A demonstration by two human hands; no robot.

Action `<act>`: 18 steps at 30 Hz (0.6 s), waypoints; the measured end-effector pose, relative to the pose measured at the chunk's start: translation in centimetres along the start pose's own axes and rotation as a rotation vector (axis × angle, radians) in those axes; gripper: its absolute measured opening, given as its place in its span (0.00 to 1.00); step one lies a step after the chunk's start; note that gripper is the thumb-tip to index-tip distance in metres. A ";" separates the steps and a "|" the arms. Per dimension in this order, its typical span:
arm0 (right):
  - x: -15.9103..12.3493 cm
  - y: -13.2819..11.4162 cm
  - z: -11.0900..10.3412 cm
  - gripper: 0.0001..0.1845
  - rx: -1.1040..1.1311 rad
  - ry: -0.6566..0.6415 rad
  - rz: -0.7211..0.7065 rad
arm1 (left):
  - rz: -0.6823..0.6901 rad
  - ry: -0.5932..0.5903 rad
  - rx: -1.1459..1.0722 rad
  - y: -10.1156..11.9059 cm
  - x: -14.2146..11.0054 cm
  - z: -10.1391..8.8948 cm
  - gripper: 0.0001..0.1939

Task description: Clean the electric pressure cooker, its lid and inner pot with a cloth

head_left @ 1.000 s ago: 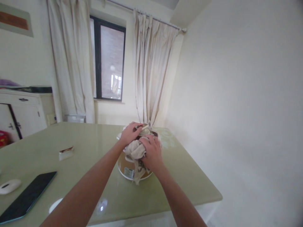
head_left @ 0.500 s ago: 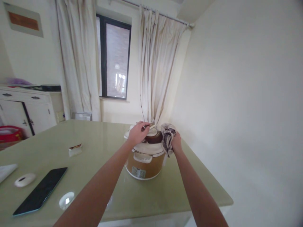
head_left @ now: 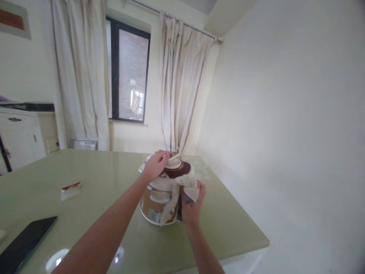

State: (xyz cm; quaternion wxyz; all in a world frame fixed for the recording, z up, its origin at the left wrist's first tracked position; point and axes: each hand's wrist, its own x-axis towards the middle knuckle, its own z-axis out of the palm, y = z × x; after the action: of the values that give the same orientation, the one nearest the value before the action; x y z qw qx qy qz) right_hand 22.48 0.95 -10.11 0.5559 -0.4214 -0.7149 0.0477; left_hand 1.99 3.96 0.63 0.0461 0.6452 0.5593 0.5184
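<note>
A rice cooker (head_left: 146, 204) with a tan body, white rim and brown-and-white lid (head_left: 182, 169) stands on the table. My left hand (head_left: 155, 166) is on top of it, its fingers closed at the handle (head_left: 173, 155) on the lid. A crumpled, pale cloth with dark patches (head_left: 170, 207) is gripped in my right hand (head_left: 192, 205). It hangs against the cooker's front right side, hiding part of the body and rim. A label (head_left: 154, 215) shows low on the front, below a white side grip (head_left: 159, 195).
The glossy green table (head_left: 228, 224) ends near a white wall on the right. A black tablet or phone (head_left: 27, 243) and a small reddish-brown and white item (head_left: 70, 186) lie to the left. Curtains (head_left: 182, 83) hang behind, beside a window (head_left: 131, 76).
My right hand has brought the cloth from the lid's right edge down and left onto the cooker's front. My left hand stays at the lid handle. The view has turned slightly right.
</note>
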 end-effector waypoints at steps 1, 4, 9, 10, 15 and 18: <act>1.9 -1.6 -0.5 0.20 -0.052 -0.032 -0.040 | 0.007 -0.008 -0.018 -0.1 0.1 -0.1 0.24; 7.9 -4.3 -1.3 0.19 -0.255 -0.313 -0.198 | 0.020 -0.017 -0.068 -0.4 0.1 -0.1 0.27; 14.9 0.4 0.5 0.14 -0.246 -0.311 0.106 | 0.030 0.006 -0.041 -0.9 0.0 0.0 0.26; 15.7 1.9 0.8 0.14 -0.160 -0.290 0.185 | 0.040 0.007 -0.035 -0.9 0.0 0.1 0.25; 13.6 6.7 0.4 0.14 0.049 -0.185 0.284 | 0.065 0.018 -0.024 -0.7 -0.2 0.1 0.24; 6.2 7.0 0.6 0.23 0.180 -0.029 0.276 | 0.050 0.036 -0.022 -0.9 -0.3 0.4 0.25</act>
State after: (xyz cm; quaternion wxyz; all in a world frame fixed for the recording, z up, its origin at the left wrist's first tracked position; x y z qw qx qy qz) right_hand 25.61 9.76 -9.40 0.5690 -0.4635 -0.6511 0.1935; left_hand 1.66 4.29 -0.31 0.0304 0.6488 0.5381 0.5372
